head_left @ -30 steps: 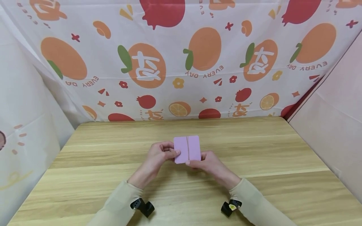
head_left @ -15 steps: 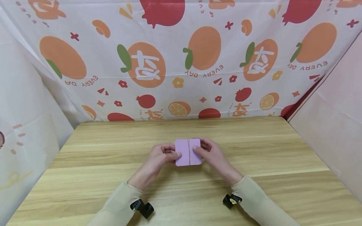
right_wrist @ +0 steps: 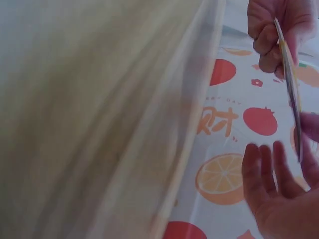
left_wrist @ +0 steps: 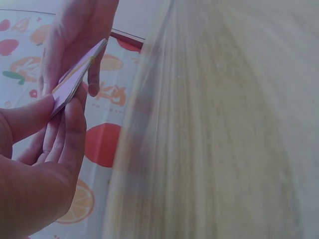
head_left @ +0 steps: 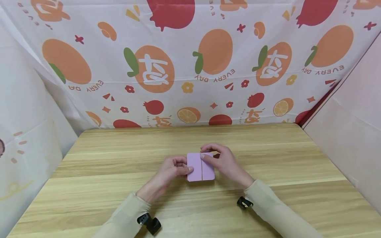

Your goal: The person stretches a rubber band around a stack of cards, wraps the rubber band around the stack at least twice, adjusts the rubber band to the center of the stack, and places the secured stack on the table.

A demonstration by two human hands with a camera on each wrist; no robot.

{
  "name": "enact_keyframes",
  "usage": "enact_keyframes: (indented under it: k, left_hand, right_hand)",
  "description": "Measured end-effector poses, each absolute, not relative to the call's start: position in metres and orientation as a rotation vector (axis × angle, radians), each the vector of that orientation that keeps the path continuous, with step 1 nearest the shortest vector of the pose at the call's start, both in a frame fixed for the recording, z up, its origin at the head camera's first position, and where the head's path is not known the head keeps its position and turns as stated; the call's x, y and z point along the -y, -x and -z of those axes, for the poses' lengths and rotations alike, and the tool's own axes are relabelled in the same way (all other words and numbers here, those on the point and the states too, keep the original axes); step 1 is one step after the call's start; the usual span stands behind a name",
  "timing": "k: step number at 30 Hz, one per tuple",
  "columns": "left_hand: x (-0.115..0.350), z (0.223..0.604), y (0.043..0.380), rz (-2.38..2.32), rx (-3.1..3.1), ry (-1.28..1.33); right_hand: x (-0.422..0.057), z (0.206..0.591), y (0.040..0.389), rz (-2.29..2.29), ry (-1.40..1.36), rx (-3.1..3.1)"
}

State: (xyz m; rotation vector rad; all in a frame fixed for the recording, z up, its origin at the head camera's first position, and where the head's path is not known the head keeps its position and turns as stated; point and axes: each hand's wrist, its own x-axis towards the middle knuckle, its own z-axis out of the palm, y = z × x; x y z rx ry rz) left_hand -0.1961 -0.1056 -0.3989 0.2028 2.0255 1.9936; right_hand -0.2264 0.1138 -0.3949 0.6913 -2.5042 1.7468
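A thin stack of square pink-purple cards (head_left: 194, 163), with rounded corners, is held up over the table. A tan rubber band (head_left: 202, 171) runs across its face from the near edge to the far edge. My left hand (head_left: 172, 169) grips the left side, thumb on the face and fingers behind. At the far edge, the thumb and forefinger of my right hand (head_left: 222, 162) pinch at the band's end. Layered edges of the card stack (left_wrist: 75, 84) show in the left wrist view. From the right wrist, the card stack (right_wrist: 290, 84) appears nearly edge-on.
The wooden table (head_left: 119, 148) spreads around both hands. Behind it hangs a white fruit-print cloth (head_left: 184, 96), with pale cloth walls at the left and right. Black wrist mounts (head_left: 150, 223) sit on both beige sleeves.
My right hand has shifted from the stack's near right corner to the far edge, at the band. The stack has come slightly nearer and to the right with the left hand.
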Motion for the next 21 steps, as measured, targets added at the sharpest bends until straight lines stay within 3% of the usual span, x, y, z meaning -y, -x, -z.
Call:
enact_keyframes:
  k: [21]
  left_hand:
    - [0.1044, 0.3956, 0.1940, -1.964, -1.988, -0.211]
  right_hand:
    - [-0.1110, 0.3863, 0.2334, -1.906, -0.667, 2.624]
